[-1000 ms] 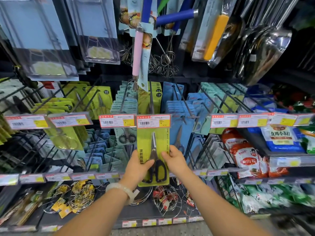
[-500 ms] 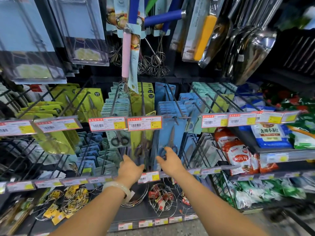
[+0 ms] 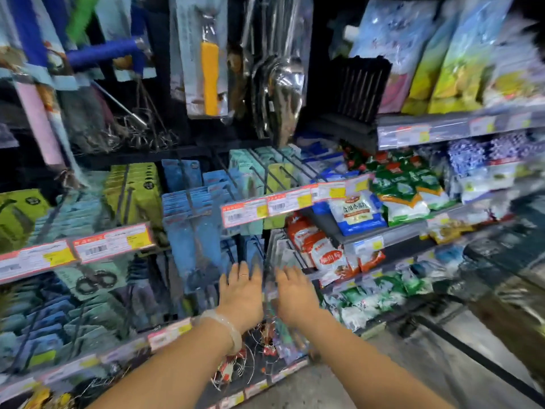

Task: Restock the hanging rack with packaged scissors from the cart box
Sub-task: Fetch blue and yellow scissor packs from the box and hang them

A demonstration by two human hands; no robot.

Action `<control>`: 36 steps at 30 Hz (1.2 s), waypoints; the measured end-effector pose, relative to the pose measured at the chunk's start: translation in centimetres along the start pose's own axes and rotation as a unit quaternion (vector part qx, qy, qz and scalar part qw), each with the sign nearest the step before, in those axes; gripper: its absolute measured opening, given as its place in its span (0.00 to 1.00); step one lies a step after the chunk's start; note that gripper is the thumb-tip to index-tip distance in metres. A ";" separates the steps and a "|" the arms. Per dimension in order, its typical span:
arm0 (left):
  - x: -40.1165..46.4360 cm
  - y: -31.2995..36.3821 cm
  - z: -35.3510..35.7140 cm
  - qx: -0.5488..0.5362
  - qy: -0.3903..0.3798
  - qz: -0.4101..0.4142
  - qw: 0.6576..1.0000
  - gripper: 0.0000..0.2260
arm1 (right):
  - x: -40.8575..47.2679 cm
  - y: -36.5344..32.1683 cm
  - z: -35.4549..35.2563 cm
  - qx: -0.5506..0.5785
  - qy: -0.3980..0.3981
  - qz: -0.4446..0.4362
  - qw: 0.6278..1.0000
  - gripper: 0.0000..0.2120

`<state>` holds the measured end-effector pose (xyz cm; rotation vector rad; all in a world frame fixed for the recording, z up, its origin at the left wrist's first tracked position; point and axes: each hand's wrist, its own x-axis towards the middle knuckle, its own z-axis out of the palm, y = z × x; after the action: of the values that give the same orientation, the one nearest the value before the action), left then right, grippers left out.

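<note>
Whole shot is smeared with motion blur, so take the fine detail with a grain of salt. Using the row of white-and-red price tags with yellow patches [image 3: 113, 246] on the wire hanging rack [image 3: 265, 172] as the landmark: both hands are below it and off to its right, side by side with a narrow gap between them. The left hand [image 3: 240, 293], with a pale translucent bangle [image 3: 224, 329] on the wrist, has its fingers straight and a bit spread, reaching toward the blue cardboard scissor packs [image 3: 191, 231] hanging just right of the tags. Can't tell if the fingertips actually touch the cards. The right hand [image 3: 295, 296] is the same deal, fingers relaxed and extended, nothing pinched in it.

The packaged scissors are all on the hooks: yellow-green packs [image 3: 132, 187] above the tags, blue ones to the right, and a teal card with black-handled scissors [image 3: 94, 280] just below the tags.

Up above the tags hang a pink-handled utensil [image 3: 38, 119], a blue-handled whisk [image 3: 103, 53], a yellow-handled tool in clear packaging [image 3: 210, 75] and shiny steel ladles [image 3: 280, 84]. Far right of the tags are shelves of white, red and green food bags [image 3: 354, 214]. Below the hands, some wire utensils with red tags [image 3: 259, 358] sit on the bottom shelf.
</note>
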<state>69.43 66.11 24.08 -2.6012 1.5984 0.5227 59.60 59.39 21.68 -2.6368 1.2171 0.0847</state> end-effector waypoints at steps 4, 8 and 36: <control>1.5 9.4 0.6 0.025 -0.001 0.074 0.997 0.33 | -2.6 9.4 -1.5 -0.009 0.015 0.071 0.997 0.33; 2.1 19.0 1.7 0.060 0.008 0.154 0.986 0.32 | -6.8 18.9 -3.3 -0.018 0.028 0.155 0.987 0.32; 11.0 71.6 7.6 0.142 -0.068 0.438 0.885 0.32 | -21.1 66.9 -9.0 0.076 0.060 0.496 0.863 0.23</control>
<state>9.44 24.81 23.35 -1.4848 2.5043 0.4221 -5.24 31.07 20.97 -1.6374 2.3679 -0.0078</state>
